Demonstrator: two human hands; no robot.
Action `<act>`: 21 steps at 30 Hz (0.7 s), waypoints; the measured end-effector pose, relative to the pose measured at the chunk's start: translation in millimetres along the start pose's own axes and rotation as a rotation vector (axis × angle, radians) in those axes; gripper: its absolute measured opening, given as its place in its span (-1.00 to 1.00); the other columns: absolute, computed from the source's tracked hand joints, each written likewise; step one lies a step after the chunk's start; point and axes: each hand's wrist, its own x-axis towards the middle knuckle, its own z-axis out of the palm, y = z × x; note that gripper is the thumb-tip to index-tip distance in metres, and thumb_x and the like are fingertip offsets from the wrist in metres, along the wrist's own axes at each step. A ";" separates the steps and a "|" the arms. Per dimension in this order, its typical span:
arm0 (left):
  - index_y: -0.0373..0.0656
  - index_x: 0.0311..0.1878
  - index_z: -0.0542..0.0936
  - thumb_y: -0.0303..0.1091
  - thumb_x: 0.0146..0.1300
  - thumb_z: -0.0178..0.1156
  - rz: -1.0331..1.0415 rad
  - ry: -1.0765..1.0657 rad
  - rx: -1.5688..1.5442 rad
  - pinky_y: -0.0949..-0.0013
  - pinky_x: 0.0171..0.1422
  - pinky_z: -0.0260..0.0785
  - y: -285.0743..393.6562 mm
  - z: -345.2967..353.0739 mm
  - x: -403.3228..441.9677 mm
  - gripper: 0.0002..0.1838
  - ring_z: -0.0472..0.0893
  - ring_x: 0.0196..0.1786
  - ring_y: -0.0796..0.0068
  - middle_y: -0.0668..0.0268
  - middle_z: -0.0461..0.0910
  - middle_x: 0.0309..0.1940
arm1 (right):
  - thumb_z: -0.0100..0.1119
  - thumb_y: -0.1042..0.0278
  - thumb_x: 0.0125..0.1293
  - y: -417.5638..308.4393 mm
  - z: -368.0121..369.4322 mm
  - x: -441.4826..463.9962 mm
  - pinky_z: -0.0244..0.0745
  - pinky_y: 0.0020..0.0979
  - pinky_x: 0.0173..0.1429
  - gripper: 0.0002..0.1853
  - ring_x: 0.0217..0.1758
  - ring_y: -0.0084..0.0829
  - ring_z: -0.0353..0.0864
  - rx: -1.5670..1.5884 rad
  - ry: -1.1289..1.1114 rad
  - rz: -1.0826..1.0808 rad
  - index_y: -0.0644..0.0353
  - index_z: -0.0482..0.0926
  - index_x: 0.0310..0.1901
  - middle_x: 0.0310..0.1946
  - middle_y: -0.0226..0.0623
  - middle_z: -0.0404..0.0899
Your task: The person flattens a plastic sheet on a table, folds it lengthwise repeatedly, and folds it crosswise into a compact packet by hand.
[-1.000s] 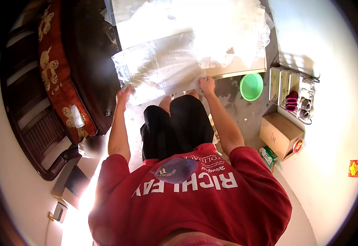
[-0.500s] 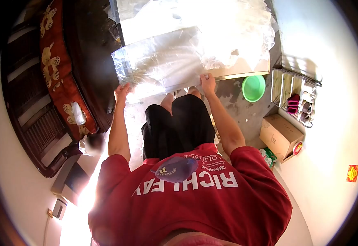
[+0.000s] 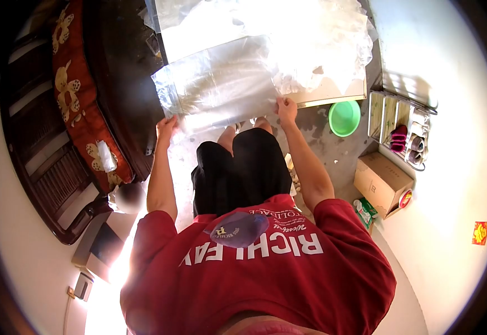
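Observation:
A clear plastic sheet [image 3: 221,84] is spread between my two hands, its far part lying on a brightly lit table [image 3: 332,96]. My left hand [image 3: 168,127] pinches its near left corner. At the near right corner, my right hand [image 3: 286,108] is closed on the same sheet. More crumpled clear plastic [image 3: 327,50] covers the table beyond and to the right, partly lost in glare. My knees and bare feet are below the sheet's near edge.
A green basin [image 3: 344,118] stands on the floor right of the table. Farther right are a shoe rack [image 3: 385,117] with shoes and a cardboard box [image 3: 382,181]. On the left is a dark wooden bench [image 3: 59,178] with a red flowered cushion [image 3: 78,120].
My right hand has shifted slightly to the right with the sheet's corner. The sheet's near edge looks straighter and flatter than before. My left hand has barely moved.

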 end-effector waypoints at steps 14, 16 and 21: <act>-0.21 -0.57 0.51 0.00 0.10 0.24 0.190 0.084 0.225 0.50 -0.54 0.19 -8.9 -3.8 3.3 -0.57 0.37 -0.63 0.66 0.44 0.44 -0.69 | 0.19 0.22 0.17 -2.3 -4.6 -1.7 0.53 -0.45 -0.51 -0.68 -0.61 -0.56 0.39 -0.100 0.011 -0.021 0.34 0.47 -0.54 -0.62 -0.35 0.43; -0.19 -0.59 0.50 0.05 0.11 0.22 0.195 0.114 0.307 0.50 -0.55 0.18 -9.2 -4.4 6.8 -0.55 0.35 -0.65 0.65 0.44 0.43 -0.71 | 0.19 0.21 0.18 -3.7 -5.2 -3.4 0.56 -0.45 -0.50 -0.67 -0.60 -0.56 0.40 -0.082 -0.010 0.014 0.35 0.47 -0.52 -0.60 -0.34 0.44; -0.15 -0.53 0.53 0.15 0.12 0.15 -0.136 -0.041 0.131 0.47 -0.56 0.24 4.0 -4.2 -15.3 -0.51 0.45 -0.68 0.58 0.42 0.46 -0.73 | 0.17 0.21 0.20 -18.2 -6.2 -11.0 0.57 -0.45 -0.48 -0.69 -0.56 -0.52 0.48 0.099 -0.017 0.090 0.34 0.47 -0.46 -0.52 -0.32 0.45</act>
